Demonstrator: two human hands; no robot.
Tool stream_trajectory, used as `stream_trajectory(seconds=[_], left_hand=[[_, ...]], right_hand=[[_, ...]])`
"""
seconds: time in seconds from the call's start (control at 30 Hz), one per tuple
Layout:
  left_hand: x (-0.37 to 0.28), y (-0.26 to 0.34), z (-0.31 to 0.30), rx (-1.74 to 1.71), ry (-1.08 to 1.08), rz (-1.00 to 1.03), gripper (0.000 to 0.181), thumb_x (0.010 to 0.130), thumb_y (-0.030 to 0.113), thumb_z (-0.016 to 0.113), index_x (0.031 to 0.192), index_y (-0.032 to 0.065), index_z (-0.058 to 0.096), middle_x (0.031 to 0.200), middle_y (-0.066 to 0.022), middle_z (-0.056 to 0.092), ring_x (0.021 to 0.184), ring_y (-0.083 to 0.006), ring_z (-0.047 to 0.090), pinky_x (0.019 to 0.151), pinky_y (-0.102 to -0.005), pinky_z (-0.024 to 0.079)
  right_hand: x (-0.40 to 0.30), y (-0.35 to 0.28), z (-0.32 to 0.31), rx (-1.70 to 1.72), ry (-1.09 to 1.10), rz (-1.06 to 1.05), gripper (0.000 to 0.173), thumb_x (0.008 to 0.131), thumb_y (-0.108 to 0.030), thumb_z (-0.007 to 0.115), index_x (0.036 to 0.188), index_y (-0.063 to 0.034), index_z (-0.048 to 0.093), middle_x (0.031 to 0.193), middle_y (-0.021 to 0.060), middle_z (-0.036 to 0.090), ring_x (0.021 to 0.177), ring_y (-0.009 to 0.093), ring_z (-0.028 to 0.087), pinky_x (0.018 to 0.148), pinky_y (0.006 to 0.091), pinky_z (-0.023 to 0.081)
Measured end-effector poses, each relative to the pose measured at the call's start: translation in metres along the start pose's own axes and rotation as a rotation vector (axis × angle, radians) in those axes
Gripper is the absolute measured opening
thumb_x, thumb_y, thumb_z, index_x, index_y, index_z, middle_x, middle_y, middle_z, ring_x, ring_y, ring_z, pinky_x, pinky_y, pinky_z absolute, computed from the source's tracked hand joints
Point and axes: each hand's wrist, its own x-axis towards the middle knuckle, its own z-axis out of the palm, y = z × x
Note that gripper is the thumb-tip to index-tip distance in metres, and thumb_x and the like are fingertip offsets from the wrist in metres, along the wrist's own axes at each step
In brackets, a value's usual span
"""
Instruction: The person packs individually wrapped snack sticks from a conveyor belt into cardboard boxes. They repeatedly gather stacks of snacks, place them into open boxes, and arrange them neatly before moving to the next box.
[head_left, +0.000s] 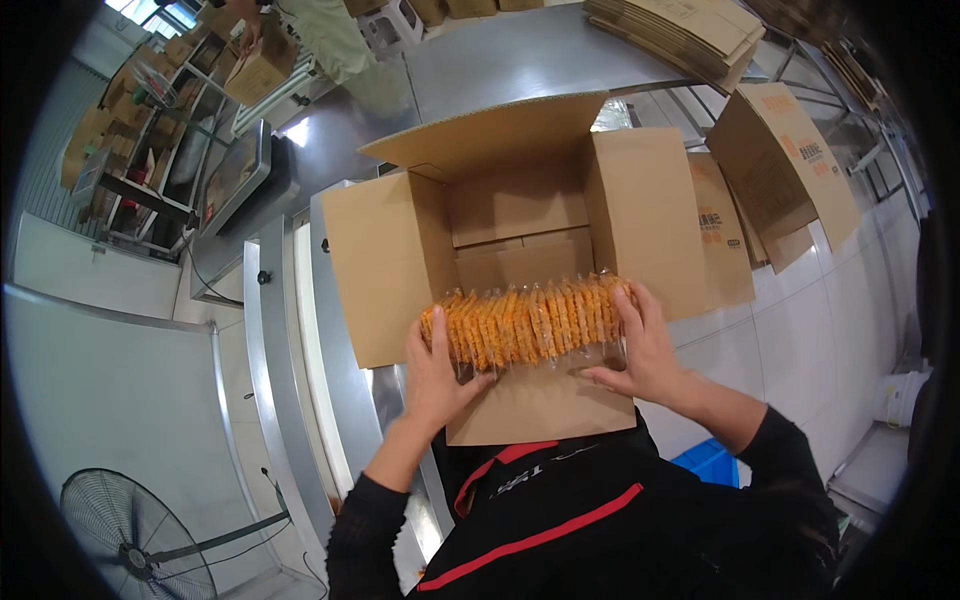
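Between my two hands I hold a row of orange snack pieces in clear plastic packets, standing on edge side by side. My left hand presses the row's left end, thumb along the near side. At the right end, my right hand grips with fingers on top and thumb below. The row is over the near part of an open cardboard box. All its flaps are spread outward, and the near flap lies towards my body. The bottom of the box is partly hidden behind the packets.
A steel table runs behind the box, with flattened cartons stacked on it. A screen device stands left. More cartons lean at right. A fan is lower left. Another person's hand touches a carton.
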Motion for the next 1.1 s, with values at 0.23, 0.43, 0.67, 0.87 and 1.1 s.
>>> stream_trajectory(seconds=[0.23,0.43,0.67,0.87,1.1], left_hand=[[0.048,-0.028,-0.069,-0.008,-0.494,0.094,0.105,0.074,0.030,0.092,0.157,0.0090,0.033,0.132,-0.0286,0.058,0.125,-0.0472,0.056,0.103,-0.0490,0.049],[0.108,-0.006,-0.050,0.394,-0.723,0.155,0.080,0.070,0.024,0.093,0.135,0.0022,0.051,0.109,-0.0249,0.071,0.104,-0.0432,0.069,0.083,-0.0482,0.056],[0.127,-0.014,0.013,0.632,-0.748,0.370,0.059,0.076,0.021,0.088,0.123,-0.0015,0.060,0.097,-0.0147,0.078,0.097,-0.0312,0.076,0.074,-0.0415,0.060],[0.137,-0.034,0.085,0.748,-0.610,0.238,0.027,0.095,0.018,0.067,0.121,0.0081,0.068,0.108,-0.0037,0.078,0.101,-0.0211,0.076,0.075,-0.0365,0.058],[0.109,-0.023,0.061,0.596,-0.450,0.138,0.041,0.093,0.024,0.071,0.132,0.0136,0.065,0.116,-0.0056,0.074,0.111,-0.0238,0.070,0.086,-0.0388,0.052]], right_hand=[[0.067,-0.001,-0.056,-0.330,-0.578,-0.021,0.065,0.075,-0.036,0.088,0.118,-0.0036,0.053,0.108,0.0201,0.061,0.101,0.039,0.065,0.084,0.0468,0.054],[0.113,0.012,-0.031,-0.475,-0.764,-0.289,0.059,0.072,-0.033,0.089,0.110,-0.0033,0.056,0.097,0.0155,0.069,0.097,0.034,0.070,0.080,0.0428,0.055],[0.129,0.025,0.019,-0.742,-1.016,-0.324,0.065,0.082,-0.032,0.083,0.132,-0.0023,0.057,0.111,0.0146,0.073,0.103,0.028,0.071,0.086,0.0378,0.051],[0.117,0.064,0.098,-1.031,-0.917,-0.283,0.064,0.081,-0.037,0.084,0.132,-0.0057,0.060,0.108,0.0129,0.074,0.105,0.029,0.071,0.095,0.0444,0.047],[0.145,0.062,0.097,-0.942,-1.099,-0.219,0.072,0.084,-0.035,0.082,0.143,-0.0051,0.054,0.114,0.0105,0.076,0.115,0.029,0.070,0.107,0.0536,0.041]])
